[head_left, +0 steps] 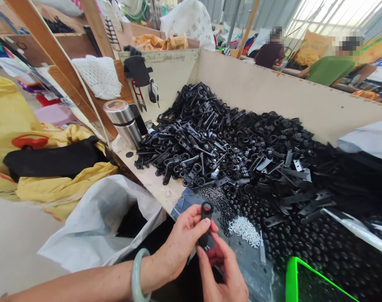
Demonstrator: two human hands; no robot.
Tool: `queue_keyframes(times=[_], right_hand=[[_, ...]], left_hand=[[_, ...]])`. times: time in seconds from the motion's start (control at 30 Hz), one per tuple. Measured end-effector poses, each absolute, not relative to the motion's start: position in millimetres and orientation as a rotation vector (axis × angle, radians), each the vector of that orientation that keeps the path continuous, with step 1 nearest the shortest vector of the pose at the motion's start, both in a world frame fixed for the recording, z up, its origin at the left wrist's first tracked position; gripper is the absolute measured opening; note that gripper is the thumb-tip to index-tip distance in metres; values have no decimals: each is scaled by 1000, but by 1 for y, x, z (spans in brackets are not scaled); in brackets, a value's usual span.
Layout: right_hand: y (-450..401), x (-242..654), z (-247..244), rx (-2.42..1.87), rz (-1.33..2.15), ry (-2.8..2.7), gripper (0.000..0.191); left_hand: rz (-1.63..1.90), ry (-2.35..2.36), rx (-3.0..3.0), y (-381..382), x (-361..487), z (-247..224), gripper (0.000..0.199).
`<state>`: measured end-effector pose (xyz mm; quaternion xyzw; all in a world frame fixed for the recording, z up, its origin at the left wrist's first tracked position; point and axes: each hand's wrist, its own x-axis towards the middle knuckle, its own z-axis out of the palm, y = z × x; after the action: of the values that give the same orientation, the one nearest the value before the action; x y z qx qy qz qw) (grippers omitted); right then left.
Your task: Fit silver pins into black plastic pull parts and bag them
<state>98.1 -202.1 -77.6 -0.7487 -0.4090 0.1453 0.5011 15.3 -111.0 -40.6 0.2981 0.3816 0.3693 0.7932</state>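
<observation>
Fingers of the left hand are clamped on a black plastic handle-like part with a toothed ring at its top, held roughly upright in front of the bench's near edge, the thumb pressed across its front below the ring; the right hand has its thumb and fingertips at the part's lower end, though I cannot tell whether they grip it; a pale green bangle circles the left wrist. Just beyond the hands, a worn blue-grey sheet covers the near part of the cream-coloured bench; on it lies a heap of short silvery pins, with small dark grey pieces heaped behind; glossy black round beads spread to the right, near a bright green plastic frame; a large pile of black ring-ended levers fills the middle, with black ring-shaped pieces beside it; a stainless-steel flask stands at the left edge, below red-handled snips hanging on the wall; an open white sack sits left of the hands.
</observation>
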Motion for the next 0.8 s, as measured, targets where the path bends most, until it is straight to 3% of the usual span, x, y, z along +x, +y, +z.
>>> queue_keyframes(times=[0.1,0.33,0.47,0.8], right_hand=[[-203,103,-81,-1761,596,-760,49],[-186,113,-84,-1438,1192,-757,52],[-186,112,-80,-1447,1208,-878,40],[-204,101,-98,-1630,965,-959,39]], left_hand=[[817,806,597,-103,11,-40,21],[706,789,609,-109,4,-35,29],[615,743,708,-104,-8,-36,31],[659,720,782,-109,-17,-44,29]])
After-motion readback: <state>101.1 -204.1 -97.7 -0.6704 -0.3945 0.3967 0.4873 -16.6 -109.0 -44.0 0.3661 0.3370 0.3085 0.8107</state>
